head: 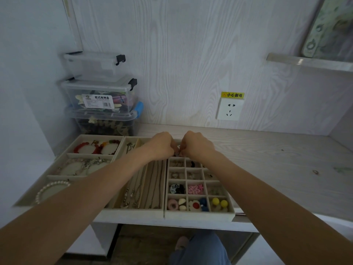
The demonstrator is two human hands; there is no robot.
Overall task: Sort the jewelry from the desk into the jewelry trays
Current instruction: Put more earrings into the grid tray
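Mostly, the sorting looks done. Three jewelry trays sit side by side along the front edge of the surface (267, 150), toward its left corner. The bracelet tray (63, 176) holds red bead bracelets in its back section, pale ones in the middle and a pearl bracelet (51, 190) in front. The necklace tray (149, 212) carries chains laid lengthwise. The grid tray (198, 216) has small pieces in most visible cells: a pink flower (195, 188), yellow balls (219, 202), rings further back.

Both hands meet over the back row of the grid tray. The left hand (162, 145) and the right hand (196, 145) have their fingers curled inward, apparently pinching one tiny piece between them; it is too small to name.

What seems left: seating that piece, and one small ring-like item (315, 172) lying loose on the surface toward the right edge. Stacked clear boxes (101, 96) stand in the back left corner.
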